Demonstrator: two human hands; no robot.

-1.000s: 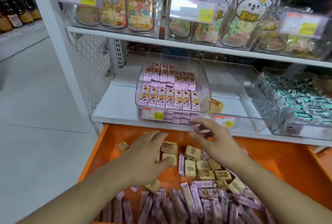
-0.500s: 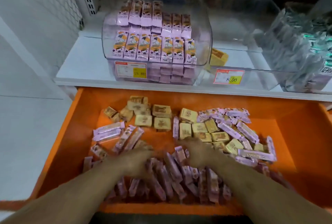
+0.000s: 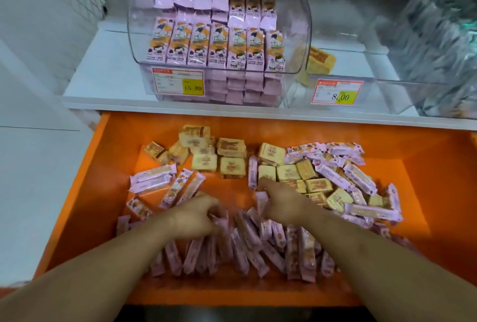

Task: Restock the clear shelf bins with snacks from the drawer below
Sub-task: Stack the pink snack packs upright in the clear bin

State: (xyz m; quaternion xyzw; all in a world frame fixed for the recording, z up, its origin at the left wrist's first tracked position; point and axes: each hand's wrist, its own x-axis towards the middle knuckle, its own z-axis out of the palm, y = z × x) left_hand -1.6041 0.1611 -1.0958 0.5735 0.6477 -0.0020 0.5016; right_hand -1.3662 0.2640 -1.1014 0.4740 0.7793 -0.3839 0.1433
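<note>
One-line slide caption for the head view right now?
Both hands, left and right, gather pink snack packets in the orange drawer below the clear bin.

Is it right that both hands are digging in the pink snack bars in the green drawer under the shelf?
Not quite: the head view shows the drawer is orange, not green. The rest holds: the left hand and right hand are both in the pink snack bars, below the shelf.

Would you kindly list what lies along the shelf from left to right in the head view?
Clear bin of pink snack packs → 15.80 price tag → yellow snack cake → 8.00 price tag → bin of silvery packs.
</note>
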